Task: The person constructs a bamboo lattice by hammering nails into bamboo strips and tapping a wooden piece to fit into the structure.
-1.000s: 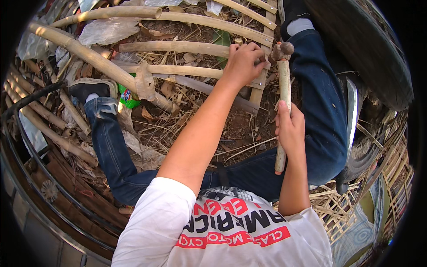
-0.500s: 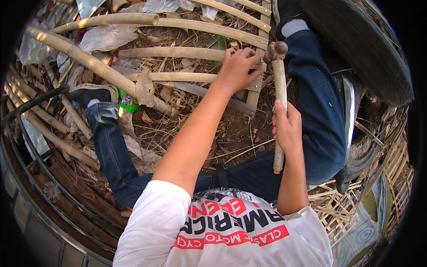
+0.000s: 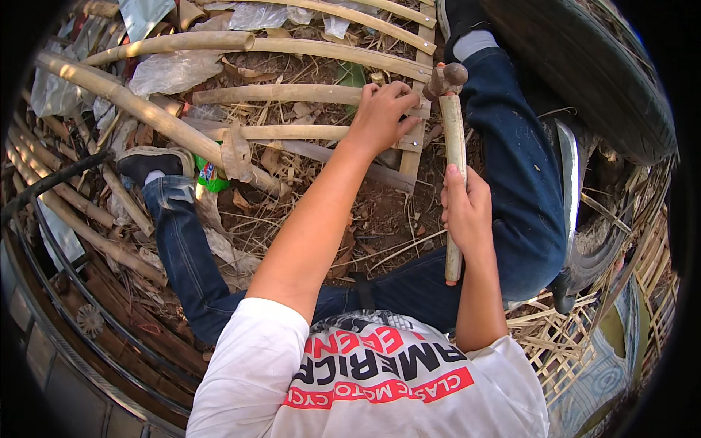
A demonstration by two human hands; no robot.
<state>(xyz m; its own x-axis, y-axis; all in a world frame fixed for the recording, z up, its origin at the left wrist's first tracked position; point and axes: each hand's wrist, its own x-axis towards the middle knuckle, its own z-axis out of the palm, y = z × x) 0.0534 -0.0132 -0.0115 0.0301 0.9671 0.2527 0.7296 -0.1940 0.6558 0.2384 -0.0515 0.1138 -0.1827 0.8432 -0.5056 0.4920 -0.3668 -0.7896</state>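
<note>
My left hand (image 3: pixel 382 117) lies over the end of a bamboo slat (image 3: pixel 285 93), its fingers curled down around it near a crosspiece. Whether a small nail is between the fingertips cannot be made out. The crosspiece (image 3: pixel 424 47) is a flat bamboo strip with metal fastener heads, joining the ends of several slats. My right hand (image 3: pixel 467 210) is wrapped round the light handle of a hammer (image 3: pixel 453 131), thumb along the top. The rusty hammer head sits just right of my left fingertips, beside the crosspiece. Below my left hand, another slat (image 3: pixel 292 132) meets the same crosspiece.
Thick bamboo poles (image 3: pixel 131 98) and crumpled plastic (image 3: pixel 175 71) lie at left. A green wrapper (image 3: pixel 210 175) is near my left shoe (image 3: pixel 155 165). A black tyre (image 3: pixel 584 73) stands at upper right, a metal rack (image 3: pixel 55 263) at lower left, woven bamboo (image 3: pixel 562 343) at lower right.
The view has shifted slightly, moving the scene a little left. Both hands keep their holds; the hammer head stays close by the crosspiece.
</note>
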